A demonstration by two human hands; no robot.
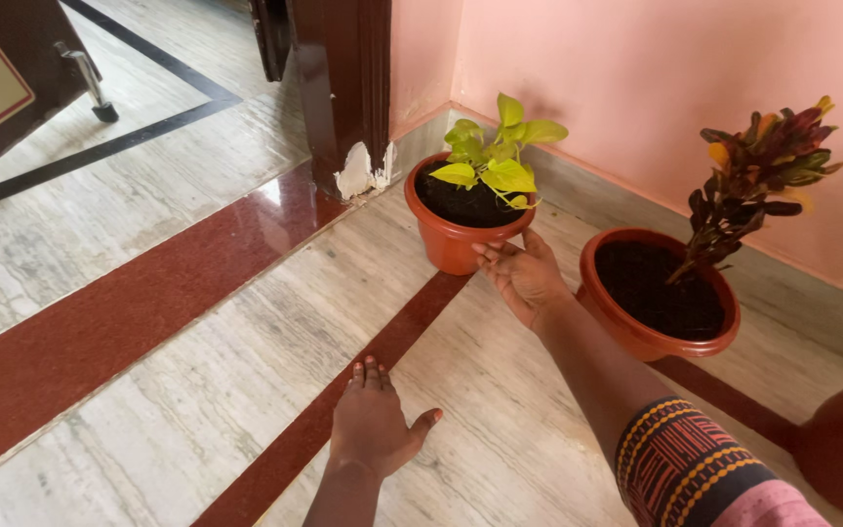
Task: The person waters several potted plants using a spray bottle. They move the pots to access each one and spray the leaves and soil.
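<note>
The floor [148, 224] is pale, streaked marble, polished enough to catch soft daylight. A broad band of dark red granite [119, 322] crosses it from seven o'clock toward one o'clock, and a narrower red strip [295, 439] runs alongside it nearer six o'clock. Thin black inlay lines [100, 146] meet in a corner at eleven o'clock. A pink wall [636, 78] fills the one-to-three o'clock side, with a grey stone skirting [617, 210] along its foot. At twelve o'clock stands a dark brown wooden door frame [343, 78] — its base is chipped, showing white patches. At ten o'clock a dark door [2, 78] carries a metal stopper [90, 83].
</note>
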